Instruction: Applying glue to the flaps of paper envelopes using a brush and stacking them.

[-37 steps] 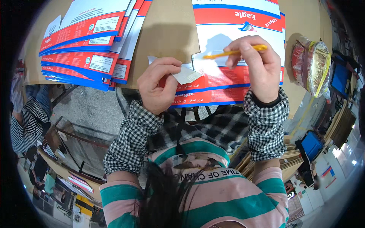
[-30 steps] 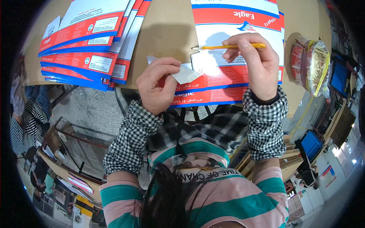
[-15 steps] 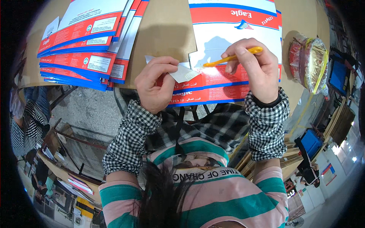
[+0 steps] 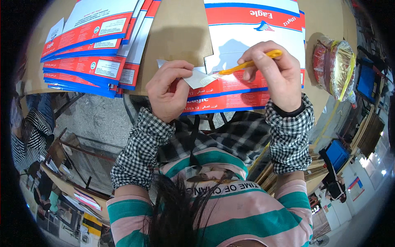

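In front of me on the table lies a red, white and blue printed cardboard sheet [image 4: 255, 41], with another printed sheet's edge showing beneath its near side. A folded-up white flap [image 4: 199, 78] at its left corner is pinched between the thumb and fingers of my left hand [image 4: 169, 90]. My right hand [image 4: 273, 76] grips a slim yellow knife-like tool [image 4: 247, 64], held slanted like a pen. The tool's narrow tip meets the sheet just right of the flap; whether a blade is out is too small to tell.
A stack of similar printed cardboard sheets [image 4: 88, 49] fans out at the left of the brown table [image 4: 173, 41]. At the right edge sits a roll wrapped in clear plastic with a yellow band [image 4: 335, 70]. Flattened cardboard [image 4: 366, 133] leans farther right.
The yellow tool's tip has shifted slightly toward me and to the left, along the flap. My left hand stays on the flap.
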`<move>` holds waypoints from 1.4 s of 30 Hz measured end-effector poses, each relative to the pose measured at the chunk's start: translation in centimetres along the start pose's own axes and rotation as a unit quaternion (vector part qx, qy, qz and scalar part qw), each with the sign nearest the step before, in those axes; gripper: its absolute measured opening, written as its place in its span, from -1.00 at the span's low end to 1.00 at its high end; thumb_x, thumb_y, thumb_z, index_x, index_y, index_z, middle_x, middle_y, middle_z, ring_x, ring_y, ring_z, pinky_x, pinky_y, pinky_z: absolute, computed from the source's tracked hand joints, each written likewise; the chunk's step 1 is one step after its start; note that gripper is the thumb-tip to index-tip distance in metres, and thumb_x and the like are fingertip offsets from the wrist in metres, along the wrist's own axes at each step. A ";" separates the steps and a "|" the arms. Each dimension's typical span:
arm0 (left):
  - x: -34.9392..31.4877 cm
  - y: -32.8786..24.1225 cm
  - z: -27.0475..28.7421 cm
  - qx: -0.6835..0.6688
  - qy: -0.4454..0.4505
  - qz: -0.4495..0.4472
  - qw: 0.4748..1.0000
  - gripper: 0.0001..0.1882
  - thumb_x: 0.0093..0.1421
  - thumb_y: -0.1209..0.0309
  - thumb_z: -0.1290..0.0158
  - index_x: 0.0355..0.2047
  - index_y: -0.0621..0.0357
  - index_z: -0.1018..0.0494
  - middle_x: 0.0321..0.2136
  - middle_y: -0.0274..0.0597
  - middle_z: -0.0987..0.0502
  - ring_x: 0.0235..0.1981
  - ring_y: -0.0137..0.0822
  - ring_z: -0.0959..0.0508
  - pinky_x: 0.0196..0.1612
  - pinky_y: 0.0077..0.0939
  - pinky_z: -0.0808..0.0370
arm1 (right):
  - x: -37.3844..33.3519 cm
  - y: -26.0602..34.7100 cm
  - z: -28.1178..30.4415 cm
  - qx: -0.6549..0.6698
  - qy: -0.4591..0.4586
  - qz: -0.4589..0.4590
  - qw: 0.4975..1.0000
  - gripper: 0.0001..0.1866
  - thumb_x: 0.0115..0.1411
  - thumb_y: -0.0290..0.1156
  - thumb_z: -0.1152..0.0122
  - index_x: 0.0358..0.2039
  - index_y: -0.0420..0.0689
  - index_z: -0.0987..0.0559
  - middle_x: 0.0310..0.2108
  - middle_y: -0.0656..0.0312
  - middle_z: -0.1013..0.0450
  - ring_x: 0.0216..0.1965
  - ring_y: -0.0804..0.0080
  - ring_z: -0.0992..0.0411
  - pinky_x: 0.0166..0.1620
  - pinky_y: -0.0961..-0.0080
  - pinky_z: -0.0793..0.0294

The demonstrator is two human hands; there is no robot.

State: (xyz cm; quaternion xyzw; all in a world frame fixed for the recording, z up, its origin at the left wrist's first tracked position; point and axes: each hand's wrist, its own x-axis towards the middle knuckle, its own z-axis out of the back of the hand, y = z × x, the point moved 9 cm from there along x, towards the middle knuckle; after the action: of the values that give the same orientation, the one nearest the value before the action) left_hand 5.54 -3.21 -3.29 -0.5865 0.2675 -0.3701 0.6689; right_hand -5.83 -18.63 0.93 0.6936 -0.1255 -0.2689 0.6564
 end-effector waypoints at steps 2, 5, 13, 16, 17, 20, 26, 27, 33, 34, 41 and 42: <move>0.0 -0.1 -0.2 0.016 0.005 -0.008 1.000 -0.77 -0.05 0.78 0.17 -0.39 0.35 -0.41 -0.27 -0.03 -0.46 -0.24 -0.31 -0.48 -0.14 -0.55 -0.40 | 0.3 0.1 0.2 0.002 -0.015 0.012 1.000 -0.85 0.22 -0.46 0.04 -0.38 -0.28 -0.44 -0.44 0.22 -0.44 -0.51 0.63 -0.38 -0.40 0.72 -0.39; 0.0 0.2 -0.3 -0.006 0.001 0.000 1.000 -0.77 -0.05 0.78 0.17 -0.39 0.35 -0.41 -0.27 -0.03 -0.46 -0.25 -0.31 -0.48 -0.14 -0.55 -0.40 | 0.3 0.6 0.6 0.020 -0.042 0.026 0.999 -0.85 0.22 -0.46 0.04 -0.38 -0.28 -0.44 -0.44 0.22 -0.44 -0.50 0.63 -0.38 -0.40 0.72 -0.39; 0.0 0.0 -0.2 0.005 -0.001 -0.004 1.000 -0.78 -0.04 0.77 0.17 -0.40 0.35 -0.41 -0.27 -0.03 -0.46 -0.24 -0.31 -0.48 -0.14 -0.54 -0.40 | 0.2 0.1 0.8 0.027 -0.065 0.015 0.997 -0.85 0.23 -0.45 0.05 -0.35 -0.28 -0.43 -0.44 0.18 -0.46 -0.54 0.61 -0.39 -0.43 0.72 -0.41; 0.2 -0.1 -0.1 0.006 -0.018 -0.015 1.000 -0.81 -0.05 0.74 0.13 -0.44 0.33 -0.42 -0.31 -0.05 -0.49 -0.29 -0.32 -0.50 -0.22 -0.55 -0.43 | -0.1 -0.8 1.3 0.059 -0.079 -0.003 0.995 -0.84 0.23 -0.43 0.05 -0.34 -0.28 -0.42 -0.43 0.15 -0.47 -0.55 0.59 -0.39 -0.45 0.71 -0.42; 0.2 -0.2 0.1 0.010 -0.036 -0.025 0.999 -0.84 -0.07 0.72 0.09 -0.47 0.31 -0.43 -0.35 -0.08 -0.51 -0.35 -0.33 -0.52 -0.30 -0.56 -0.45 | -0.2 -1.2 1.4 0.068 -0.078 -0.013 0.995 -0.83 0.24 -0.42 0.06 -0.34 -0.28 -0.42 -0.42 0.13 -0.47 -0.56 0.58 -0.40 -0.46 0.70 -0.42; 0.3 -0.5 0.1 0.019 -0.032 -0.025 0.999 -0.84 -0.07 0.72 0.09 -0.47 0.32 -0.43 -0.35 -0.08 -0.51 -0.34 -0.32 -0.52 -0.29 -0.55 -0.45 | -0.4 -2.1 1.6 0.081 -0.086 -0.050 0.992 -0.81 0.24 -0.40 0.07 -0.35 -0.28 -0.41 -0.43 0.12 -0.47 -0.57 0.58 -0.39 -0.48 0.69 -0.41; 0.2 -0.3 0.1 0.008 -0.034 -0.024 0.999 -0.84 -0.07 0.73 0.09 -0.47 0.33 -0.43 -0.35 -0.08 -0.51 -0.33 -0.32 -0.52 -0.28 -0.55 -0.45 | -0.4 -2.2 2.4 0.129 -0.121 -0.033 0.984 -0.81 0.24 -0.40 0.08 -0.35 -0.28 -0.41 -0.42 0.08 -0.46 -0.60 0.58 -0.38 -0.52 0.69 -0.38; 0.2 -0.3 0.1 0.008 -0.034 -0.024 0.999 -0.84 -0.07 0.73 0.09 -0.47 0.33 -0.43 -0.35 -0.08 -0.51 -0.33 -0.32 -0.52 -0.28 -0.55 -0.45 | -0.3 -2.3 2.3 0.118 -0.118 -0.040 0.985 -0.81 0.24 -0.39 0.08 -0.35 -0.27 -0.41 -0.42 0.07 -0.46 -0.61 0.58 -0.37 -0.52 0.69 -0.38; 0.2 -0.4 0.2 0.008 -0.034 -0.021 0.999 -0.84 -0.07 0.72 0.09 -0.46 0.34 -0.43 -0.35 -0.08 -0.51 -0.34 -0.32 -0.52 -0.29 -0.55 -0.45 | -0.2 -2.0 2.1 0.139 -0.124 -0.029 0.982 -0.80 0.25 -0.39 0.09 -0.36 -0.28 -0.40 -0.42 0.06 -0.46 -0.60 0.55 -0.39 -0.51 0.69 -0.38; 0.1 -0.2 0.0 0.009 -0.019 -0.014 1.000 -0.80 -0.06 0.75 0.14 -0.43 0.34 -0.42 -0.31 -0.06 -0.49 -0.29 -0.33 -0.50 -0.22 -0.55 -0.42 | -0.4 -1.9 2.0 0.139 -0.124 -0.029 0.982 -0.80 0.25 -0.39 0.09 -0.36 -0.28 -0.40 -0.42 0.06 -0.46 -0.60 0.55 -0.39 -0.51 0.69 -0.38; 0.1 0.1 -0.4 0.008 -0.005 -0.002 1.000 -0.77 -0.05 0.78 0.18 -0.40 0.36 -0.42 -0.28 -0.04 -0.47 -0.25 -0.35 -0.48 -0.17 -0.58 -0.41 | -0.9 -0.3 0.9 0.121 -0.079 0.003 0.990 -0.80 0.25 -0.41 0.12 -0.34 -0.30 -0.40 -0.40 0.04 -0.46 -0.57 0.53 -0.40 -0.48 0.64 -0.40; 0.1 0.1 -0.4 0.009 -0.006 -0.004 1.000 -0.77 -0.05 0.78 0.18 -0.40 0.36 -0.42 -0.28 -0.04 -0.47 -0.25 -0.35 -0.48 -0.17 -0.58 -0.41 | -1.0 -0.3 0.4 0.116 -0.063 0.001 0.991 -0.80 0.26 -0.41 0.13 -0.35 -0.31 -0.40 -0.40 0.03 -0.46 -0.57 0.51 -0.40 -0.48 0.63 -0.41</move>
State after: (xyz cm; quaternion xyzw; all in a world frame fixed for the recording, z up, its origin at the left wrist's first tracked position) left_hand 5.34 -3.55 -3.47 -0.5837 0.2577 -0.3718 0.6743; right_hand -6.94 -18.45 0.88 0.7465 -0.1971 -0.2950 0.5629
